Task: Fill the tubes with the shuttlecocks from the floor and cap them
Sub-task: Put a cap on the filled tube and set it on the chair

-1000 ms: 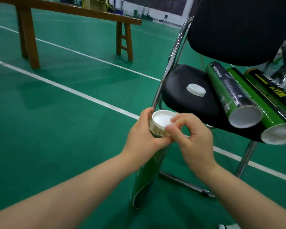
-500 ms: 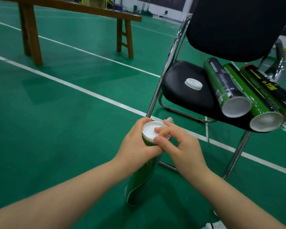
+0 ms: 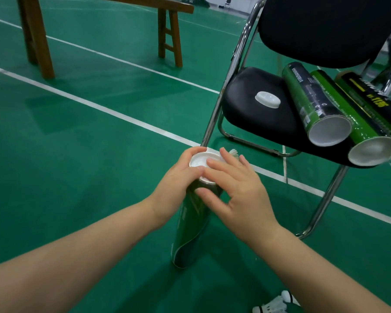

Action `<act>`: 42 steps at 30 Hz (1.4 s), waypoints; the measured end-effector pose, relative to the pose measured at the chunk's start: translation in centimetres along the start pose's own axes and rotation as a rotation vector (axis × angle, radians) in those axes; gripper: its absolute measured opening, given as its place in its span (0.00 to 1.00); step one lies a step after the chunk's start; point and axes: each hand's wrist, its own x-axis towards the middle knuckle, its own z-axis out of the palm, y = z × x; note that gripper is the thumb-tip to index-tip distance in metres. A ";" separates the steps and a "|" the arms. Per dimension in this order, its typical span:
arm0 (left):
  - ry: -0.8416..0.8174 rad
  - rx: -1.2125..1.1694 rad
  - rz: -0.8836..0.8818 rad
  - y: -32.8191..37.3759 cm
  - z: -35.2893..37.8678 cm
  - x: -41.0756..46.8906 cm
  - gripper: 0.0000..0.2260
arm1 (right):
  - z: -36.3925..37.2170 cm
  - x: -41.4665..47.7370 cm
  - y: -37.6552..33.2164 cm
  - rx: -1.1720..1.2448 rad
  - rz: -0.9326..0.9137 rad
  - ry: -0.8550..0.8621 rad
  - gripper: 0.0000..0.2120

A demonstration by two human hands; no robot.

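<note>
A green shuttlecock tube (image 3: 190, 233) stands upright on the green floor in front of me. My left hand (image 3: 178, 179) grips it just under the top. A white cap (image 3: 198, 161) sits on the tube's mouth. My right hand (image 3: 237, 193) lies over the cap's right side with its fingers fairly straight, the index finger pressing on the cap and the thumb against the tube wall below it. White feathers of a shuttlecock (image 3: 234, 152) show on the floor just behind my right hand. More shuttlecocks (image 3: 273, 306) lie at the bottom edge.
A black folding chair (image 3: 253, 114) stands to the right, carrying a loose white cap (image 3: 268, 99) and three tubes lying open-ended toward me, the nearest (image 3: 312, 102) green and black. A wooden bench (image 3: 167, 30) stands far left. White court lines cross the floor.
The tube and both hands have sunk lower. My right hand went from pinching the cap's rim to lying flatter over it, and the cap sits lower on the tube.
</note>
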 end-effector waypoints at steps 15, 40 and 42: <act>0.027 0.202 -0.232 1.3 0.8 1.2 0.23 | -2.9 3.3 -1.1 0.417 0.767 -0.274 0.27; 0.063 0.843 0.357 10.7 5.2 -12.3 0.30 | -13.8 0.0 -10.1 0.697 0.506 -0.267 0.27; 0.037 0.902 0.422 12.5 5.7 -12.5 0.31 | -15.0 0.2 -10.6 0.722 0.473 -0.180 0.28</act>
